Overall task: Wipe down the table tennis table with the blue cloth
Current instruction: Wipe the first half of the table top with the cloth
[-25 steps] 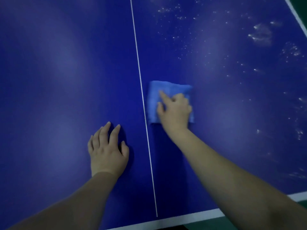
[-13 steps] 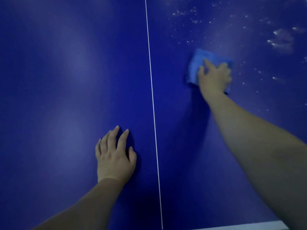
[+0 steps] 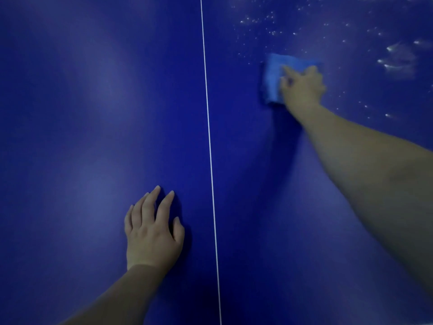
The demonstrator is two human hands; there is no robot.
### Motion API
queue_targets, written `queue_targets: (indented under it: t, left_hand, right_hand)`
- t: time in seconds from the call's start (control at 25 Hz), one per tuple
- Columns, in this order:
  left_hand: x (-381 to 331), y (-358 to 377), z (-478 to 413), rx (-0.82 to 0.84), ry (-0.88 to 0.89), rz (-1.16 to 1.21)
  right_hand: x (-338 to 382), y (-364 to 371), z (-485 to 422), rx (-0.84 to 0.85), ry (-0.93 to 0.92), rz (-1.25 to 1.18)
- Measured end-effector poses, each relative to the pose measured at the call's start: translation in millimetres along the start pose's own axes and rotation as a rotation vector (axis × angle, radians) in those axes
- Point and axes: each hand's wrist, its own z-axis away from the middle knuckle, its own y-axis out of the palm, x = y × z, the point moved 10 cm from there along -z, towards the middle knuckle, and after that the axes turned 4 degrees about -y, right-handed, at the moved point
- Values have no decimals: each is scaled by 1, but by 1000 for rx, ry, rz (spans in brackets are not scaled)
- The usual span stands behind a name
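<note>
The dark blue table tennis table (image 3: 93, 113) fills the view, with its white centre line (image 3: 209, 137) running away from me. A folded blue cloth (image 3: 273, 78) lies on the right half, far from me. My right hand (image 3: 302, 87) lies on top of the cloth with the index finger stretched out and the other fingers curled into the fabric, and it covers the cloth's right part. My left hand (image 3: 152, 233) rests flat on the table just left of the centre line, fingers spread, holding nothing.
White specks and wet smears (image 3: 398, 59) dot the far right of the table, beyond and to the right of the cloth. The left half of the surface looks smooth with soft light reflections. No table edge shows.
My right hand has slid the cloth away from me and to the right, off the centre line toward the specks. The left hand has stayed planted. The near table edge has left the view.
</note>
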Motion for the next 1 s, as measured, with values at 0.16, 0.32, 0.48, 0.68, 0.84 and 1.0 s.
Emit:
queue_targets:
  t: [0.16, 0.32, 0.48, 0.68, 0.84, 1.0]
  left_hand:
    - [-1, 0, 1, 11, 0, 5]
    - [0, 1, 0, 33, -8, -1]
    - [0, 2, 0, 51, -19, -5]
    - [2, 5, 0, 63, -40, 7]
    - [2, 5, 0, 67, -53, 10]
    - [4, 7, -1, 65, -61, 9]
  right_hand:
    - [-128, -26, 54, -100, 562, -34]
    - [1, -7, 98, -56, 156, -102]
    - [54, -11, 109, 36, -409, -78]
    - [-191, -50, 126, -73, 496, -47]
    - [-94, -38, 166, -57, 294, -55]
    - [16, -24, 204, -26, -141, -95]
